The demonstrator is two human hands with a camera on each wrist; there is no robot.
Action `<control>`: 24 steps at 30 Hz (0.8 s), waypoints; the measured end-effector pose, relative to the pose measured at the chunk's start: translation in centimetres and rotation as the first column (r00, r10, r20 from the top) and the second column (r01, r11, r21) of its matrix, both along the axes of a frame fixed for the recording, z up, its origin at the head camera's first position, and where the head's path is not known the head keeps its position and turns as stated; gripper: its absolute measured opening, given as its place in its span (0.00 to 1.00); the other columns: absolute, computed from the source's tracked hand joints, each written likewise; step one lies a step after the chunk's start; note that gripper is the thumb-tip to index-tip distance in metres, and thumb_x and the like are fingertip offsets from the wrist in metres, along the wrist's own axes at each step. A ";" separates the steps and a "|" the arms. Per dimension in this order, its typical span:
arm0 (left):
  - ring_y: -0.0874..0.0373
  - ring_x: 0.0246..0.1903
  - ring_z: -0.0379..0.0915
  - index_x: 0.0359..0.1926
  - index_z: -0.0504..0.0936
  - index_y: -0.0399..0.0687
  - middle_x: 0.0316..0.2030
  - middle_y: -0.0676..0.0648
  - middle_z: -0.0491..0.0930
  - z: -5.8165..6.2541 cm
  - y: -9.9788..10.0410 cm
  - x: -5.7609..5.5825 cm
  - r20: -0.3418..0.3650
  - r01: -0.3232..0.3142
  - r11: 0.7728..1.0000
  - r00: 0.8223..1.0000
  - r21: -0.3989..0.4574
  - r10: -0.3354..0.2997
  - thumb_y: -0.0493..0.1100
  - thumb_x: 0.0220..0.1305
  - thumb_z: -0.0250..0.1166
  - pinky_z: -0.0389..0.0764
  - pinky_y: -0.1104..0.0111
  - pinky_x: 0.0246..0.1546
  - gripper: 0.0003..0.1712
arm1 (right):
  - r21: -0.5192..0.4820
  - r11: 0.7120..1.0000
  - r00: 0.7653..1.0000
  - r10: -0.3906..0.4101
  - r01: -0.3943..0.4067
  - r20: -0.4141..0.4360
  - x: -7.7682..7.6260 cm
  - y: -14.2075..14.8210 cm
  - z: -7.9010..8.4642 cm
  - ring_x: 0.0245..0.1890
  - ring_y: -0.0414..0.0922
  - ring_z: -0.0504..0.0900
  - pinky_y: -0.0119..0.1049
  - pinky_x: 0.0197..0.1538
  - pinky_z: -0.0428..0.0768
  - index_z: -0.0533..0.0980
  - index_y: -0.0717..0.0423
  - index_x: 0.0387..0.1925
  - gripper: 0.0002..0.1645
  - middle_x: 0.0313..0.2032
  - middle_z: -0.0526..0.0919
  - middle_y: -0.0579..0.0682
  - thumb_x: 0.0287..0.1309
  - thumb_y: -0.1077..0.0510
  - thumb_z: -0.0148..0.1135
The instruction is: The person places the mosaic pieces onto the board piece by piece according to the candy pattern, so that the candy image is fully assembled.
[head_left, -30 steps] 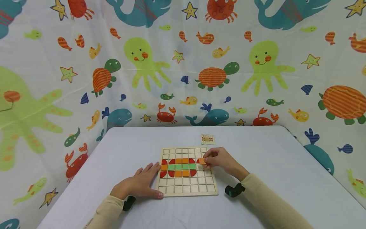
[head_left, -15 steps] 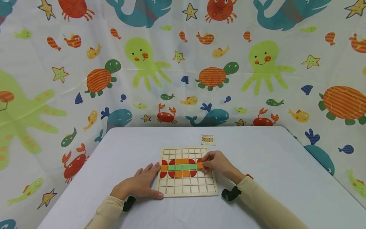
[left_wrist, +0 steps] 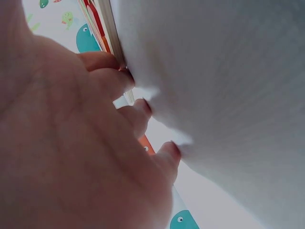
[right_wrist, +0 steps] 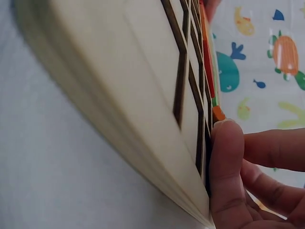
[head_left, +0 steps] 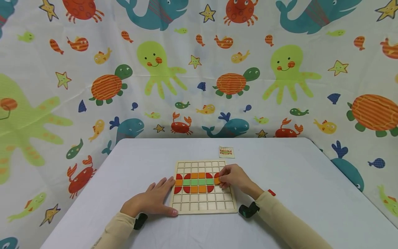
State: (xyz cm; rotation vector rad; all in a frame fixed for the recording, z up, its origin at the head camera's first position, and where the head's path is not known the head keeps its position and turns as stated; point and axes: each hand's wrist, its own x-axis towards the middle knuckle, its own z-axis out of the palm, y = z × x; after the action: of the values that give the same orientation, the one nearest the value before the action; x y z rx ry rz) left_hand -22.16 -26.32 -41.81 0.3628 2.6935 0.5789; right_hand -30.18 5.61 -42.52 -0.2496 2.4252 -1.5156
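A wooden grid board (head_left: 202,206) lies on the white table, with red, orange and green tiles (head_left: 198,181) across its middle rows. My left hand (head_left: 148,201) rests flat along the board's left side, fingers extended and thumb at the front left corner. In the left wrist view its fingertips (left_wrist: 171,150) touch the white cloth beside the board's edge. Over the right part of the grid, my right hand (head_left: 235,178) pinches an orange square tile (head_left: 217,181) at the right end of the green row. Its thumb (right_wrist: 228,157) partly hides that tile in the right wrist view.
Behind the board lies a small pattern card (head_left: 226,152) with a similar coloured design. A curtain (head_left: 199,100) printed with sea animals hangs past the table's (head_left: 149,152) far edge. Dark wrist cameras (head_left: 248,210) are strapped to both wrists.
My right hand has moved slightly left and toward me, bringing the orange tile from near the upper red tile down to the green row's end. The left hand has stayed in place.
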 end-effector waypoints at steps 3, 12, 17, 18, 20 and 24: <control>0.36 0.82 0.40 0.84 0.56 0.42 0.84 0.39 0.52 -0.1 0.0 -0.1 0.005 0.001 1.000 1.000 0.002 -0.001 0.68 0.51 0.82 0.42 0.35 0.78 0.70 | 0.013 1.000 1.000 -0.005 0.006 -0.013 0.0 0.0 -0.2 0.22 0.45 0.85 0.36 0.34 0.88 0.82 0.65 0.37 0.02 0.27 0.85 0.53 0.68 0.69 0.69; 0.35 0.82 0.41 0.84 0.57 0.42 0.83 0.38 0.53 0.0 0.1 0.1 0.007 -0.014 1.000 1.000 0.006 0.014 0.68 0.51 0.82 0.42 0.34 0.78 0.70 | 0.042 0.999 0.999 -0.004 0.006 -0.042 0.0 0.0 -0.4 0.22 0.45 0.84 0.36 0.34 0.88 0.82 0.63 0.36 0.03 0.27 0.84 0.53 0.68 0.69 0.70; 0.35 0.82 0.41 0.84 0.57 0.42 0.83 0.38 0.53 0.1 0.1 0.1 0.007 -0.013 1.000 1.000 0.009 0.013 0.68 0.51 0.82 0.42 0.34 0.78 0.70 | 0.098 0.995 0.998 -0.009 0.016 -0.068 0.0 -0.2 -0.4 0.22 0.45 0.84 0.35 0.34 0.88 0.82 0.62 0.36 0.03 0.29 0.83 0.52 0.67 0.68 0.71; 0.35 0.82 0.41 0.84 0.57 0.42 0.83 0.38 0.53 0.1 0.0 0.1 0.007 -0.010 1.000 1.000 0.009 0.010 0.68 0.51 0.82 0.42 0.34 0.78 0.70 | 0.101 0.995 0.997 -0.009 0.016 -0.072 0.0 -0.2 -0.5 0.22 0.45 0.83 0.35 0.34 0.88 0.82 0.62 0.36 0.04 0.29 0.83 0.52 0.67 0.69 0.71; 0.35 0.82 0.41 0.84 0.57 0.41 0.83 0.38 0.53 0.1 0.0 0.1 0.005 -0.005 1.000 1.000 0.008 0.005 0.68 0.52 0.81 0.42 0.35 0.78 0.70 | 0.111 0.994 0.996 -0.006 0.016 -0.084 -0.1 -0.3 -0.6 0.22 0.45 0.83 0.35 0.33 0.87 0.82 0.61 0.35 0.05 0.28 0.83 0.52 0.66 0.69 0.71; 0.35 0.82 0.41 0.84 0.56 0.41 0.83 0.38 0.52 0.2 0.0 0.1 0.001 0.004 1.000 1.000 0.007 -0.004 0.67 0.52 0.81 0.43 0.35 0.78 0.70 | 0.120 0.993 0.995 0.008 0.003 -0.098 0.0 -0.3 -0.4 0.22 0.44 0.82 0.34 0.32 0.87 0.81 0.61 0.34 0.05 0.28 0.82 0.52 0.66 0.69 0.70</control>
State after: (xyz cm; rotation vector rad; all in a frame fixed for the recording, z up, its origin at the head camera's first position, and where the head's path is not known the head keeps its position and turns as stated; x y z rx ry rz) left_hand -22.08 -26.33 -41.59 0.3702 2.6900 0.5870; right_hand -30.22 5.31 -42.96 -0.3091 2.5802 -1.3804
